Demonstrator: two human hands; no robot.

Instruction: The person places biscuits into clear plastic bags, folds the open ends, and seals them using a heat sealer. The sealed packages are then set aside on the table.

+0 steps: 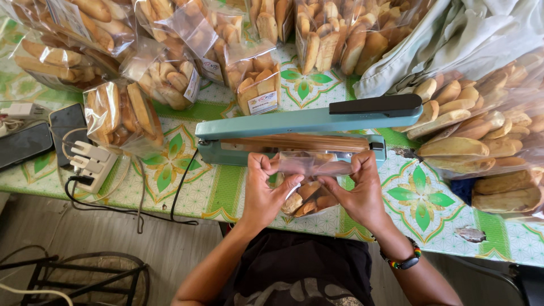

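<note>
green patterned tablecloth (170, 164), teal heat sealer (294, 127); grey floor (113, 238)

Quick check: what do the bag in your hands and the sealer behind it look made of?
Bag: thin clear plastic film, glossy; the biscuits show through and it creases between left hand and right hand. Sealer: body looks like teal-painted metal, though possibly plastic; black grip probably plastic.
</note>
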